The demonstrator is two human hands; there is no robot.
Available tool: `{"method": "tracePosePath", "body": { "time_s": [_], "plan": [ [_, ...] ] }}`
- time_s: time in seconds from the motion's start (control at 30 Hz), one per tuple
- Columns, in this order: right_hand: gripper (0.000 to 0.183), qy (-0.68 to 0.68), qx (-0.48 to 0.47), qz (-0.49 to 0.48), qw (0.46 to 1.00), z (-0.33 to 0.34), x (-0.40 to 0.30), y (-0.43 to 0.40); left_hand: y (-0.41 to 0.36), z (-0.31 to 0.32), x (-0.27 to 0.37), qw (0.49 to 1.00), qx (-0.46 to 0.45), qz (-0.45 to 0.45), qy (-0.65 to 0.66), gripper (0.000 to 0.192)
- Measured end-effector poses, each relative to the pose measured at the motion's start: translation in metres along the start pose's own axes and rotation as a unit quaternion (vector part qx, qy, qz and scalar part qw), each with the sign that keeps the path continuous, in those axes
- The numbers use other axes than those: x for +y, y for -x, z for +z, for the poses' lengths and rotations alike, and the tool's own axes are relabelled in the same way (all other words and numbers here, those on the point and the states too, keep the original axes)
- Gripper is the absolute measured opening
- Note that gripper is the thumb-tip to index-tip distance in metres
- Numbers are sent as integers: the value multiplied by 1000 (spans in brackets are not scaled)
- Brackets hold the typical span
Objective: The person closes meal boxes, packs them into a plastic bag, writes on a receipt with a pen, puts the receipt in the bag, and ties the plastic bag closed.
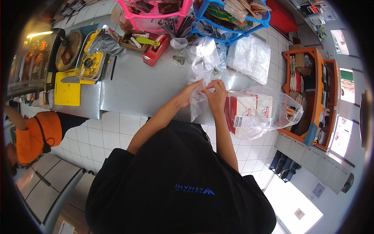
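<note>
A thin clear plastic bag hangs from my hands over the front edge of the steel counter. My left hand grips it from the left side. The thumb and a finger of my right hand pinch its upper part. Just right of my right hand, a clear plastic bag holds red and white cardboard boxes. Behind my hands lie white plastic packaging and small green-printed packets.
A red tape dispenser, a pink basket, a blue basket and a stack of clear bags line the counter's back. At left are a yellow cutting board with a knife and a person in orange.
</note>
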State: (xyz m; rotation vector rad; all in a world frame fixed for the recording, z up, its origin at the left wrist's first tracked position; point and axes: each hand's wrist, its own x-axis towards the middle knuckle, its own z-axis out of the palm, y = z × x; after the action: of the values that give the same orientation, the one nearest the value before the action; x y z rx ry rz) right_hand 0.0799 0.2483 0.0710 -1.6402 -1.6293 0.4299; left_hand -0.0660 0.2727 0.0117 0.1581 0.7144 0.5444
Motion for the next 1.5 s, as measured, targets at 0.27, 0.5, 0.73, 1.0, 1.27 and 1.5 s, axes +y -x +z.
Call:
{"method": "tracePosePath", "body": {
  "time_s": [0.27, 0.5, 0.73, 1.0, 1.27, 1.5],
  "plan": [
    [32, -105, 86, 139, 981, -40, -20, 20, -33, -19, 9, 960, 164, 198, -115, 36],
    [23, -52, -200, -39, 978, -40, -6, 40, 48, -9, -23, 999, 4, 37, 10, 48],
    [31, -122, -291, 102, 943, 5, 9, 0, 90, -86, -39, 829, 211, 141, -498, 49],
    [15, 49, -92, -71, 992, 43, 41, 1, 63, -73, -35, 765, 180, 33, -618, 78],
    [20, 40, -112, -74, 990, -2, 26, 6, -21, -4, -37, 996, 49, 17, -77, 60],
    [17, -133, -158, 33, 978, -58, 6, 22, -37, -38, -33, 951, 128, 203, -194, 39]
  ]
}}
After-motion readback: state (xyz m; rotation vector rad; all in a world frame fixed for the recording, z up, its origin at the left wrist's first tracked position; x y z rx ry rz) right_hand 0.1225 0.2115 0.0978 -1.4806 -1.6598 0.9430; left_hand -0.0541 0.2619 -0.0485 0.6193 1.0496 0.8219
